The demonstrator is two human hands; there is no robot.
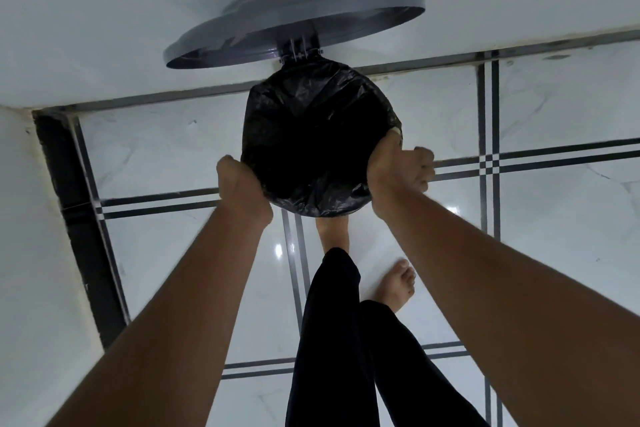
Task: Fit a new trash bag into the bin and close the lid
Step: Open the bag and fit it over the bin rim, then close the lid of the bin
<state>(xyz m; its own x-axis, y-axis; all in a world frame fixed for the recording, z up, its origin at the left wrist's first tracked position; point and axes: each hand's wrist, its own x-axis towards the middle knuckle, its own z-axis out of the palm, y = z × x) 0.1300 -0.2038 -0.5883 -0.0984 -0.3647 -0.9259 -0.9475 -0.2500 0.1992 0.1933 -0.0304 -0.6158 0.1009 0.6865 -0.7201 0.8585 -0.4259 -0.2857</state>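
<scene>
A black trash bag [311, 107] is spread over the round mouth of the bin, whose body is hidden under the plastic. The grey round lid [263, 28] stands raised on its hinge behind the bin, leaning toward the wall. My left hand [239, 184] grips the bag's edge at the bin's left rim. My right hand [401, 166] grips the bag's edge at the right rim, its fingers curled around the plastic. One foot is tucked under the bin's near edge, possibly on a pedal that is out of sight.
The bin stands on glossy white floor tiles [554, 218] with dark striped borders, close to a white wall [104, 10]. A white surface with a dark edge [79, 218] runs along the left. My other bare foot [398, 284] rests just right of the bin's front.
</scene>
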